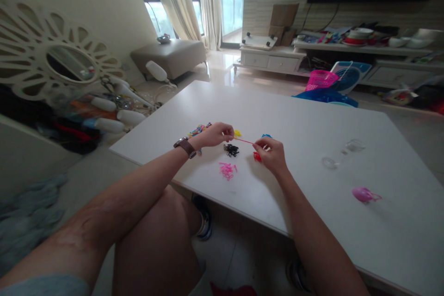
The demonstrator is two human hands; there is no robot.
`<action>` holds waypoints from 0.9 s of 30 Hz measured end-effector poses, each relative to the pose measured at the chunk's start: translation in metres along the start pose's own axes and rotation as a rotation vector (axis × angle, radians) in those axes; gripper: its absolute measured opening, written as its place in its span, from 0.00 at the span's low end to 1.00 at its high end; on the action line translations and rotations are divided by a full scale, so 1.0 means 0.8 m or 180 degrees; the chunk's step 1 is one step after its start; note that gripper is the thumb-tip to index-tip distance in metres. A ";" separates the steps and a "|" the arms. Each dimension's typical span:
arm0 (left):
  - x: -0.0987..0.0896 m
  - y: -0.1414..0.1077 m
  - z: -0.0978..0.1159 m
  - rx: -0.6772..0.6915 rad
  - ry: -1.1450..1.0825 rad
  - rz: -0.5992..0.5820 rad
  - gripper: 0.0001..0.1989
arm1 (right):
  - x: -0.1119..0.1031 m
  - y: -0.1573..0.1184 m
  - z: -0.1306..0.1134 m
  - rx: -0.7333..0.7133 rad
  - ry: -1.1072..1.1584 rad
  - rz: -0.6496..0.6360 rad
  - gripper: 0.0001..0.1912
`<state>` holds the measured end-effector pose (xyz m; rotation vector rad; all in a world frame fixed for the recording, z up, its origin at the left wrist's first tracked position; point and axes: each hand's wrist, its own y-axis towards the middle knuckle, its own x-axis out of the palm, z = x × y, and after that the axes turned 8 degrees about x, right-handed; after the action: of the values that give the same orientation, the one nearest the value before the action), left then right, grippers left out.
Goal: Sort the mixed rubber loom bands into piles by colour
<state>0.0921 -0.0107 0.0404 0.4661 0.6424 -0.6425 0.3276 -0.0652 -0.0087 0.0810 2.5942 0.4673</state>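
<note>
A thin red rubber band (244, 140) is stretched taut between my two hands, just above the tabletop. My left hand (221, 134), with a watch (185, 146) on its wrist, pinches the left end. The other end is pinched by my right hand (272, 153). Below the band lies a pile of black bands (231, 150), and nearer to me a pile of pink bands (227, 170). Red bands (257, 156) show partly behind my right fingers, with blue bands (267, 136) beyond. Yellow bands (237, 133) and a mixed-colour pile (200, 129) sit partly hidden by my left hand.
On the white table (312, 125), clear plastic pieces (355, 145) and a clear round lid (329, 163) lie to the right, with a purple-pink pouch-like object (362, 194) closer to me. Beyond the table stand a pink basket (321, 79) and a lamp (157, 71).
</note>
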 end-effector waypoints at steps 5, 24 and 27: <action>0.013 0.002 0.013 0.0182 -0.0078 -0.0494 0.06 | 0.004 -0.002 -0.002 -0.0097 0.0179 -0.0218 0.07; -0.072 -0.074 -0.085 -0.1591 0.0767 0.1127 0.13 | -0.057 0.017 0.042 -0.0175 -0.1160 -0.0663 0.08; -0.070 -0.080 -0.086 -0.1691 0.0907 0.0956 0.13 | -0.060 0.016 0.042 -0.0178 -0.1259 -0.0758 0.07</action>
<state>-0.0137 0.0061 0.0163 0.1487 0.9560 -0.1049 0.3857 -0.0496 -0.0097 -0.1403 2.1674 0.3907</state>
